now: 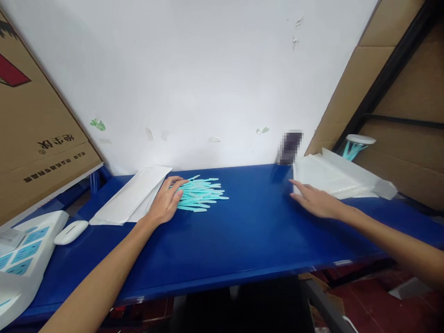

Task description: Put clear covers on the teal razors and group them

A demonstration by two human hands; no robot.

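Observation:
My left hand (167, 200) rests on the blue table (249, 231), its fingers curled over the left end of a pile of several thin turquoise plastic sticks (203, 193). My right hand (314, 199) lies flat and open on the table, fingertips touching the near edge of a stack of white plastic bags (333, 178) at the right. Nothing is held in the right hand.
A second stack of white bags (133, 196) lies left of the sticks. A white oval device (71, 231) and a white machine with blue buttons (21, 259) sit at far left. Cardboard boxes (31, 120) flank both sides; a white wall stands behind.

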